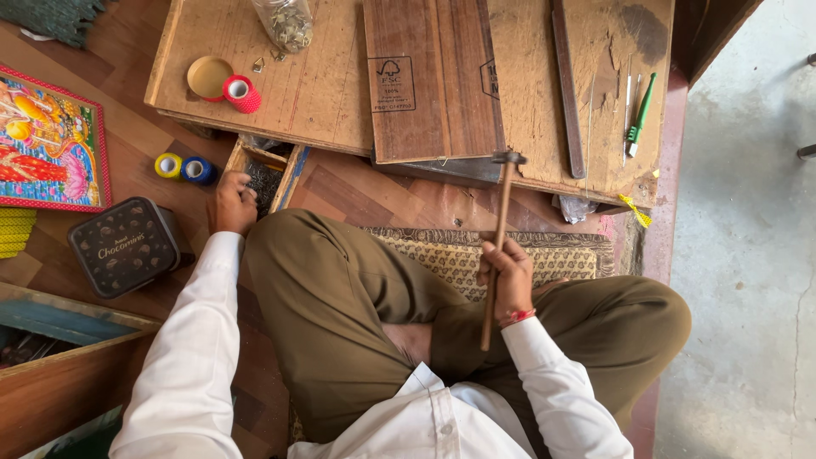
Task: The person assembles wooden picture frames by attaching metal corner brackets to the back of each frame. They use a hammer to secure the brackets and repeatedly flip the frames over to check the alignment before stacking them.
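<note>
A single head-worn camera looks almost straight down from above the seated person, close over the lap and crossed legs. The low wooden board [306, 85] lies toward the top of the frame, in front of the person; grey floor [748, 255] fills the right edge.

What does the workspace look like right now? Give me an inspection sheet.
Surface: low wooden board on a wood floor, dark plank lying on it.
Job's things: hammer, head over the plank's near edge; small open wooden box beside the board.
Clutter: red tape roll, yellow lid, jar, green-handled tool, yellow and blue rolls, dark tin, colourful framed picture.
Grippers: right hand shut on the hammer handle; left hand reaching into the box, fingers hidden.
Cables: nothing seen.
Surroundings: concrete floor to the right.
</note>
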`<action>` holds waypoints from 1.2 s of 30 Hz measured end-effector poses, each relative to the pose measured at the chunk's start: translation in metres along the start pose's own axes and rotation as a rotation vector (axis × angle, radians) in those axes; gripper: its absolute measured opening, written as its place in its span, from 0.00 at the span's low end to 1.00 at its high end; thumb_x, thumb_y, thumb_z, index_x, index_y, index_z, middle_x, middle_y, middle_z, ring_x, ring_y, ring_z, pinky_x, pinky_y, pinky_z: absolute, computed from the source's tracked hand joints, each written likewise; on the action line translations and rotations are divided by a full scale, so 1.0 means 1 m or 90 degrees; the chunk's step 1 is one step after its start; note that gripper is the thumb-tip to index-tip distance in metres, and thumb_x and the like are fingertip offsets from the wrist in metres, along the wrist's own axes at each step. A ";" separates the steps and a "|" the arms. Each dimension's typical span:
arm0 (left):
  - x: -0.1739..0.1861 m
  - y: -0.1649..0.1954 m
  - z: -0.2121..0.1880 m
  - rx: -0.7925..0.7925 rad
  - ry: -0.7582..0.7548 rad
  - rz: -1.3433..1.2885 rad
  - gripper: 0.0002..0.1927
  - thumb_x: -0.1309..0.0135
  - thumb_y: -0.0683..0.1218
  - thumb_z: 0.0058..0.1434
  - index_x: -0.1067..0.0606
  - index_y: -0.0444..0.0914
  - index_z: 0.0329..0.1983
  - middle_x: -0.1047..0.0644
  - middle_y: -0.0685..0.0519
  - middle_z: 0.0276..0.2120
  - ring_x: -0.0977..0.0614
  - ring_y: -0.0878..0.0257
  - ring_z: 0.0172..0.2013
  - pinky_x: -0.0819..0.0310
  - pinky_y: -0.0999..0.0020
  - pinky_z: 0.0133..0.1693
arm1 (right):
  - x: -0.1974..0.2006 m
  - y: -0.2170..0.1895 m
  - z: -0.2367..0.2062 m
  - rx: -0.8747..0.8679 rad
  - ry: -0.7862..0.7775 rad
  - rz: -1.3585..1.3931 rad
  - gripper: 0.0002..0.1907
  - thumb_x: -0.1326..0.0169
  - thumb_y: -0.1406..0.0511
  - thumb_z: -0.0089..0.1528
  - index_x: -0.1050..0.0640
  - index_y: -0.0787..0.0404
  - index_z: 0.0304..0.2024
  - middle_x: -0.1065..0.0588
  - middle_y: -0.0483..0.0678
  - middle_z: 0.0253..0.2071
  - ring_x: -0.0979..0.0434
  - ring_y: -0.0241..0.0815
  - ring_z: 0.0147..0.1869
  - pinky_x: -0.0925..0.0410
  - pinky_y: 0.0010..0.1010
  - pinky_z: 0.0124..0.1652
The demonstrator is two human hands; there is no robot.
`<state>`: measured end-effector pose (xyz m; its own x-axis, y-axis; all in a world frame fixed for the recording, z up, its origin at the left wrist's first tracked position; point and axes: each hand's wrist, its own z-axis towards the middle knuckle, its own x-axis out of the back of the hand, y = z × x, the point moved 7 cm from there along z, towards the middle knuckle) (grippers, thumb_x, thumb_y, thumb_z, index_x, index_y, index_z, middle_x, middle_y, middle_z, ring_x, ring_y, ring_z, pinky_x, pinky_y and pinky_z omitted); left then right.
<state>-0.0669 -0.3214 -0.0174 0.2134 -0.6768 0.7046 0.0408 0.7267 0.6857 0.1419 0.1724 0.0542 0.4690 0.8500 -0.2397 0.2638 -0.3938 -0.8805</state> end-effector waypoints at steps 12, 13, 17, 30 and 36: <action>-0.031 0.231 0.003 -0.195 -0.133 -0.407 0.09 0.46 0.32 0.66 0.18 0.34 0.43 0.18 0.48 0.38 0.16 0.64 0.36 0.18 0.72 0.38 | 0.019 0.005 0.017 -0.065 0.059 0.083 0.13 0.45 0.66 0.64 0.21 0.67 0.48 0.31 0.43 0.22 0.34 0.34 0.22 0.37 0.28 0.24; -0.050 0.253 0.000 -0.171 -0.171 -0.412 0.08 0.45 0.33 0.65 0.18 0.35 0.42 0.17 0.49 0.37 0.15 0.65 0.34 0.17 0.73 0.36 | 0.019 0.007 0.017 -0.071 0.063 0.079 0.13 0.45 0.66 0.64 0.21 0.67 0.48 0.31 0.43 0.23 0.34 0.34 0.22 0.37 0.28 0.24; -0.106 0.314 -0.004 -0.168 -0.223 -0.370 0.06 0.42 0.35 0.62 0.18 0.36 0.39 0.16 0.49 0.32 0.14 0.65 0.29 0.18 0.73 0.32 | 0.023 0.011 0.016 -0.087 0.074 0.075 0.12 0.45 0.66 0.64 0.21 0.66 0.47 0.31 0.43 0.23 0.34 0.34 0.22 0.38 0.27 0.24; -0.168 0.313 -0.008 -0.265 -0.124 -0.273 0.06 0.41 0.31 0.55 0.22 0.34 0.29 0.23 0.50 0.33 0.20 0.54 0.38 0.25 0.60 0.41 | 0.020 0.019 0.011 -0.121 0.055 0.112 0.09 0.42 0.66 0.63 0.20 0.64 0.44 0.30 0.43 0.26 0.33 0.34 0.25 0.39 0.26 0.25; -0.168 0.312 -0.008 -0.251 -0.127 -0.278 0.06 0.40 0.31 0.54 0.22 0.34 0.30 0.23 0.51 0.33 0.20 0.54 0.38 0.25 0.61 0.40 | 0.017 0.016 -0.007 -0.167 0.071 0.118 0.15 0.45 0.61 0.65 0.21 0.63 0.49 0.29 0.44 0.27 0.31 0.35 0.25 0.36 0.27 0.27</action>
<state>-0.0824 0.0202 0.0765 -0.0901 -0.9028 0.4204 0.4488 0.3400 0.8264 0.1602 0.1780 0.0390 0.6141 0.7184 -0.3267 0.3665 -0.6262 -0.6881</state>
